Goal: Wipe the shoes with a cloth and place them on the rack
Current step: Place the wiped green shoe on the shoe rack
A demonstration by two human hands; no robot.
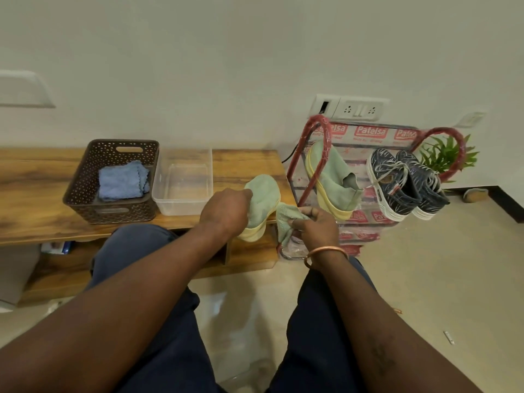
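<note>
Wooden desk (241,161) by wall, rack (321,129) beside it; left grip (226,211) holds green shoe (263,198) at desk edge, steadying it for wiping; right grip (319,226) pinches green cloth (283,224), prob. at its heel. On rack: mate shoe (331,177) w/ dark sneakers (402,185).

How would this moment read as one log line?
step: wiping | left hand: grips green shoe | right hand: pinches cloth | rack: other shoe, dark pair

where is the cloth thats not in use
Find the wooden bench along the wall. On it sits a brown perforated basket, left of a clear tub. The folded blue cloth lies inside; the green cloth is in the right hand.
</note>
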